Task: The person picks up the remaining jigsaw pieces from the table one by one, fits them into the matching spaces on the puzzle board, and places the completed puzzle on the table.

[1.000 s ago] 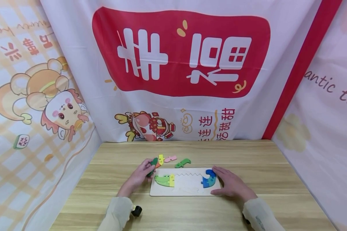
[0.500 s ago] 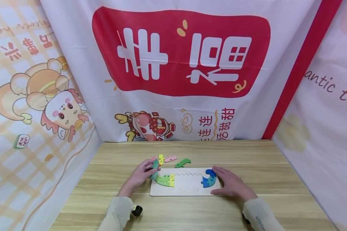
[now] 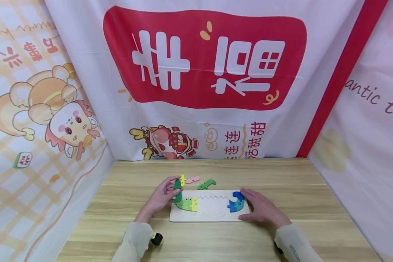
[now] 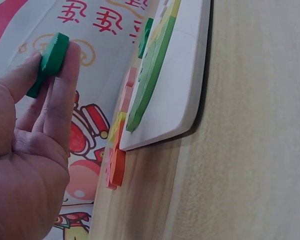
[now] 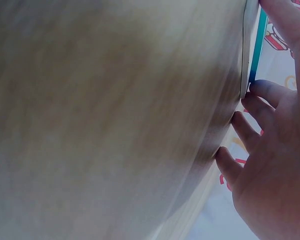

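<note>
Thumb and fingers of my left hand (image 3: 159, 196) pinch a dark green puzzle piece (image 4: 54, 56), raised over the left end of a pale wooden puzzle board (image 3: 213, 215). Lying on that end of the board is a light green crocodile head piece (image 3: 184, 205) with a yellow piece (image 3: 194, 204) beside it. Blue tail pieces (image 3: 237, 205) sit at the opposite end. There my right hand (image 3: 263, 208) rests, fingers extended, against the board's right edge. In the right wrist view its fingertips (image 5: 252, 89) touch the edge near the blue piece.
Behind the board lie loose pieces on the wooden table (image 3: 216, 242): a yellow one (image 3: 182, 178), a pink one (image 3: 193, 179) and a curved green one (image 3: 207, 184). An orange piece (image 4: 118, 167) shows past the board's corner in the left wrist view. Printed cloths hang around the table.
The dark green piece has turned in my left fingers and shifted slightly right, over the board's left end. My right hand and the board keep their place.
</note>
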Demonstrator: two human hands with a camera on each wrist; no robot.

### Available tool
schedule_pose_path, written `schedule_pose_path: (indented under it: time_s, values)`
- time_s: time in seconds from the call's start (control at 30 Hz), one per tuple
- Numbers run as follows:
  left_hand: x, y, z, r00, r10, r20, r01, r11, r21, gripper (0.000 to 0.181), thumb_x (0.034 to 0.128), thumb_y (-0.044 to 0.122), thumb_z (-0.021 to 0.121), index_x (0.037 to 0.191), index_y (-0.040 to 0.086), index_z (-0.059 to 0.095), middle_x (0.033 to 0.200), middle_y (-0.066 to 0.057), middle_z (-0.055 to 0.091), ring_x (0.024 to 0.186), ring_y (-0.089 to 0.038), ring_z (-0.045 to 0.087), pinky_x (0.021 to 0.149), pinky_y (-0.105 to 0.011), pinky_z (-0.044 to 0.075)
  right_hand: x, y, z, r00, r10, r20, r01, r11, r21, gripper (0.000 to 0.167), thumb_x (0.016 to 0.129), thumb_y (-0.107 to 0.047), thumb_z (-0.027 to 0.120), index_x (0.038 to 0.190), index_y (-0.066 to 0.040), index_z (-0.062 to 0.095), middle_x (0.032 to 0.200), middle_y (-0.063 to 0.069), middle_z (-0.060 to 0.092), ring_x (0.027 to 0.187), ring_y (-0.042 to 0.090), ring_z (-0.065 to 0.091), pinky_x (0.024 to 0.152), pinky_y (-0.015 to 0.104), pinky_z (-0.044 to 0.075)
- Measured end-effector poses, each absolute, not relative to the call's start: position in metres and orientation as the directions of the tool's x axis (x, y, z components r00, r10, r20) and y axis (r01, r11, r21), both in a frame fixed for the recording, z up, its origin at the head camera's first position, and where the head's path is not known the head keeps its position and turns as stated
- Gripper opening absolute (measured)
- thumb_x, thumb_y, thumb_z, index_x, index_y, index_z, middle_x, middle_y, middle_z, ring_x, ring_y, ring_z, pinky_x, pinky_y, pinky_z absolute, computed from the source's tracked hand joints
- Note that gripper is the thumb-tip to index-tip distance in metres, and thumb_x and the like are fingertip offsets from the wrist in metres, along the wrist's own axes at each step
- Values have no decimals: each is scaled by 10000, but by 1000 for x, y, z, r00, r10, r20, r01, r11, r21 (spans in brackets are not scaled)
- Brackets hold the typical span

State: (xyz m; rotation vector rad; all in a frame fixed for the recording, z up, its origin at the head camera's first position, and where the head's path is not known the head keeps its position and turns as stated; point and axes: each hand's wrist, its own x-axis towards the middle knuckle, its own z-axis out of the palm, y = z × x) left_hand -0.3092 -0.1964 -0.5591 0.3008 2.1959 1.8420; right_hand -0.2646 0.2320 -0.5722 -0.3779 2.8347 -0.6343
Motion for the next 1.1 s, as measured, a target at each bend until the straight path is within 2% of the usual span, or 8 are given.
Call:
schedule_pose_path:
  time_s: [0.23,0.33,0.57,0.77,0.93,1.1]
  values:
    - [-306,-191,-554,-944,325,-62,11,217,976,648,924,209,794,1508,247,514,1229,-145,647,1027,-234,706,840,-395,640,-266,231,-572,-943,-299,-144,-210,873,-441,1093,738,-716,799,1609,-201,386,1685,39,344,1544,366,320,1232,624,293]
    - [-304,-189,-552,-940,335,-63,18,235,972,661,913,201,807,1507,229,519,1221,-126,633,1033,-231,704,852,-386,640,-265,231,-572,-944,-295,-150,-203,874,-442,1095,737,-716,799,1611,-204,383,1686,36,341,1546,363,316,1234,624,291]
    - [-303,-185,-549,-955,294,-50,27,251,968,599,900,172,819,1439,293,588,1213,-111,644,1021,-222,697,855,-345,633,-264,231,-570,-943,-297,-150,-204,872,-444,1090,742,-706,804,1609,-194,387,1687,43,340,1545,371,317,1232,626,293]
    - [-303,-185,-548,-957,289,-37,26,214,977,657,882,214,839,1476,237,561,1209,-118,643,997,-201,712,833,-357,646,-263,230,-569,-944,-297,-145,-205,870,-448,1085,744,-699,807,1606,-189,391,1683,47,347,1541,376,322,1229,630,295]
    - [-303,-185,-548,-955,292,-40,17,189,982,654,893,192,828,1484,220,550,1203,-125,637,963,-195,720,824,-379,649,-263,231,-570,-946,-291,-144,-201,872,-446,1094,738,-710,803,1608,-193,389,1682,51,348,1538,378,326,1224,635,298]
    - [-304,-186,-550,-961,272,-54,10,227,974,613,928,130,786,1488,192,545,1218,-134,617,954,-203,711,807,-366,650,-263,231,-570,-946,-291,-143,-201,872,-446,1096,736,-710,806,1607,-192,389,1682,54,349,1538,378,326,1224,635,298]
